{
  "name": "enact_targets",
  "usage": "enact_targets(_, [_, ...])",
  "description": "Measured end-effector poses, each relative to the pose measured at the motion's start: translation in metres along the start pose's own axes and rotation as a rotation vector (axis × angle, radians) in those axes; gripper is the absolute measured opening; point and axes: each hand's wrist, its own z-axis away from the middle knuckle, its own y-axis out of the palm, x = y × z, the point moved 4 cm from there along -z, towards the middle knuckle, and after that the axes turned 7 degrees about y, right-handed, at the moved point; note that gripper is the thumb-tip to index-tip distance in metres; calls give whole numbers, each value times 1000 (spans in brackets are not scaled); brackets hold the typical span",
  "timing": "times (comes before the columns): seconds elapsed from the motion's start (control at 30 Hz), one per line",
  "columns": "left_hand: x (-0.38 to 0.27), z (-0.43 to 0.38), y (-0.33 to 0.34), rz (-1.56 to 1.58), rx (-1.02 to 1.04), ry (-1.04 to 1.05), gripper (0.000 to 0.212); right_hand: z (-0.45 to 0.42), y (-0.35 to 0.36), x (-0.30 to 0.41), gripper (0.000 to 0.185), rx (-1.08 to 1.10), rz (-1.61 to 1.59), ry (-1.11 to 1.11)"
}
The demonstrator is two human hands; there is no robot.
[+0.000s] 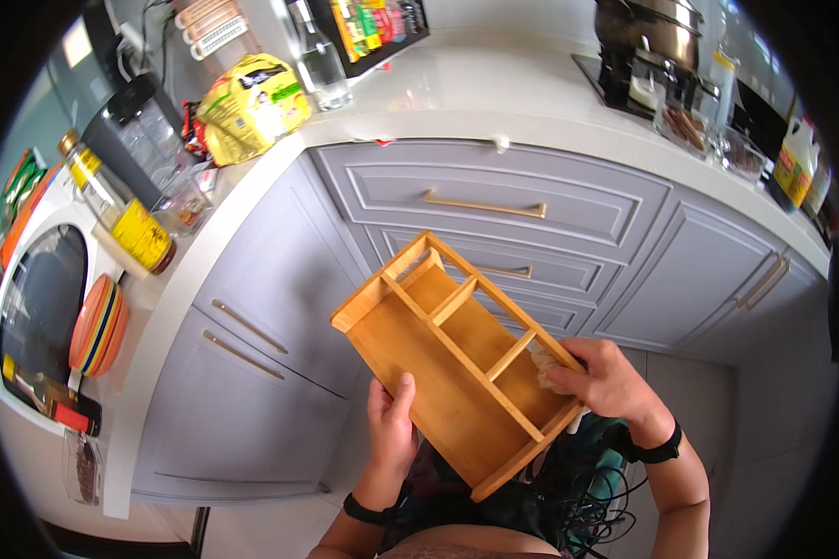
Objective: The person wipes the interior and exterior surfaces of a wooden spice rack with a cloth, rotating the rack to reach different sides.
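Observation:
A wooden rack with several compartments (419, 349) is held tilted in the air in front of my body. My left hand (393, 419) grips its lower left long edge, thumb on the inner face. At its right end my right hand (601, 384) presses a crumpled whitish cloth or tissue (547, 369) against the corner compartment, with the fingers around the frame. The part of the cloth under the hand is hidden, as are the fingertips of my left hand beneath the rack.
Grey drawers (486, 189) and cabinet doors (252, 391) with gold handles stand beyond. On the pale countertop (461, 91) are a yellow bag (255, 112), a clear glass bottle (321, 70), a metal pot (647, 31) and glass containers. An oil bottle (129, 223) and stacked plates (99, 327) are at left.

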Motion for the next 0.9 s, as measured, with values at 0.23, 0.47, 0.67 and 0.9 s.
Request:
enact_targets(0.23, [-116,1,-115,-375,143,75,63,-2,-25,15,29,131,-215,26])
enact_targets(0.47, [-108,-28,-142,-142,535,-177,116,-33,-29,28,37,391,-51,-113])
enact_targets(0.67, [-70,13,-122,-145,564,-492,150,-54,-26,12,50,501,67,-104])
enact_targets(0.9, [-63,10,-73,71,294,-492,114,-93,-25,-8,54,423,97,-127])
